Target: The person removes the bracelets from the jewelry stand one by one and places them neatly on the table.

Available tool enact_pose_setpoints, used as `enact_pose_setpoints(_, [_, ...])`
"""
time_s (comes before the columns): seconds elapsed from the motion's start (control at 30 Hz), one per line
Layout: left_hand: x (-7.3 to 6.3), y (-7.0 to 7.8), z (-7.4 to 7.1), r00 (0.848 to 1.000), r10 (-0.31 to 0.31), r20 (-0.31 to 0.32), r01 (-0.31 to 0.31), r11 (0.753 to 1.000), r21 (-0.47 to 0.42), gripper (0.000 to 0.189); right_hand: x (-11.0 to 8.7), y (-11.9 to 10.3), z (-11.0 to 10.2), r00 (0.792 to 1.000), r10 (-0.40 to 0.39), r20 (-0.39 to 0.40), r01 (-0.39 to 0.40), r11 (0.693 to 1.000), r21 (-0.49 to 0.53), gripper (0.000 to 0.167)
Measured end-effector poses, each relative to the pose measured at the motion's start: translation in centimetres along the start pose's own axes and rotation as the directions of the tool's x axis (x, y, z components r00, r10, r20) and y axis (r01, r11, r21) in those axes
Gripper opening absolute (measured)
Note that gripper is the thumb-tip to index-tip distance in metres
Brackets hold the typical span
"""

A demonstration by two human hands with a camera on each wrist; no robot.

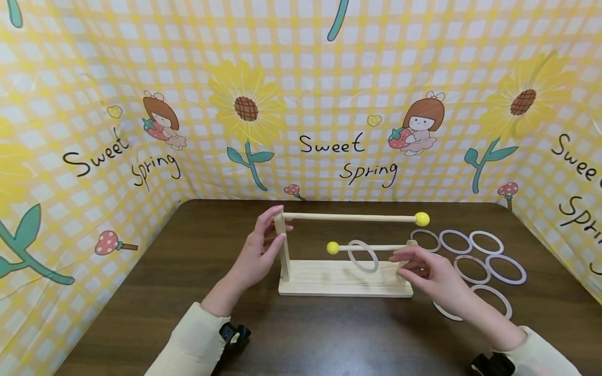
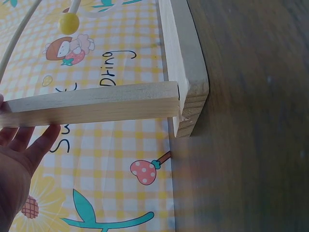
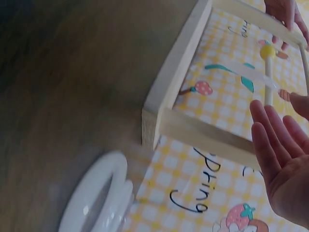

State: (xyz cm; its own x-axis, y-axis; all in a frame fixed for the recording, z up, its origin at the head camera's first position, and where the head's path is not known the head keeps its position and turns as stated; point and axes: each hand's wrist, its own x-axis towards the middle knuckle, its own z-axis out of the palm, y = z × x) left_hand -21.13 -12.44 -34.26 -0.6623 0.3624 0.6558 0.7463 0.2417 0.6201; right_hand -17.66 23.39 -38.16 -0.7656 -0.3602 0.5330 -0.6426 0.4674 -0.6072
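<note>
A wooden stand [image 1: 345,284] has a tall left post, a short right post and two horizontal rods. The upper rod [image 1: 350,217] and lower rod [image 1: 388,247] each end in a yellow ball. One pale translucent ring [image 1: 363,256] hangs around the lower rod, tilted. My left hand [image 1: 256,256] holds the tall post [image 2: 96,104] near its top, thumb in front and fingertips behind. Beside the short post, my right hand [image 1: 435,271] has its fingers [image 3: 273,137] loosely extended near the lower rod's base, gripping nothing; whether they touch the wood is unclear.
Several pale rings [image 1: 486,243] lie flat on the dark wooden table [image 1: 188,292] to the right, some partly behind my right hand and forearm. A yellow checked cloth [image 1: 310,94] with printed flowers rises behind and along both sides.
</note>
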Motion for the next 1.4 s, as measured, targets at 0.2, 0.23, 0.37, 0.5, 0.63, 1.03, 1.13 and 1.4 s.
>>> enact_pose_setpoints(0.2, [-0.1, -0.2, 0.0, 1.000, 0.006, 0.000, -0.006, 1.000, 0.000, 0.053, 0.4, 0.0, 1.2, 0.999, 0.035, 0.014, -0.036, 0.999, 0.023, 0.034])
enact_pose_setpoints(0.23, [-0.1, -0.2, 0.0, 1.000, 0.006, 0.000, -0.006, 1.000, -0.002, 0.053, 0.5, 0.0, 1.4, 0.999, 0.039, 0.012, -0.039, 0.999, 0.024, 0.034])
enact_pose_setpoints(0.37, [-0.1, -0.2, 0.0, 1.000, 0.005, -0.001, -0.005, 1.000, -0.010, 0.053, 0.9, 0.0, 2.3, 0.999, 0.040, -0.012, -0.040, 0.999, 0.026, 0.034])
enact_pose_setpoints(0.5, [-0.1, -0.2, 0.0, 1.000, 0.004, -0.002, -0.004, 1.000, -0.015, 0.053, 1.2, 0.0, 3.2, 0.997, 0.066, -0.036, -0.064, 0.997, 0.031, 0.031])
enact_pose_setpoints(0.63, [-0.1, -0.2, 0.0, 1.000, 0.007, -0.007, -0.008, 1.000, -0.022, 0.054, 1.7, -0.1, 3.9, 0.991, 0.129, -0.043, -0.127, 0.990, 0.052, 0.026])
enact_pose_setpoints(1.03, [0.0, -0.2, 0.1, 1.000, 0.013, -0.006, -0.013, 1.000, -0.018, 0.053, 2.3, -0.4, 4.7, 0.986, 0.166, -0.008, -0.162, 0.972, 0.168, 0.022])
enact_pose_setpoints(1.13, [0.0, -0.1, 0.1, 1.000, 0.002, -0.004, -0.003, 1.000, -0.019, 0.054, 2.4, -0.4, 5.0, 0.988, 0.154, -0.007, -0.150, 0.971, 0.186, 0.022])
enact_pose_setpoints(1.4, [0.0, 0.1, 0.0, 1.000, -0.013, -0.004, 0.013, 1.000, -0.018, 0.054, 2.9, -0.9, 5.9, 0.990, 0.136, 0.019, -0.137, 0.966, 0.219, 0.022])
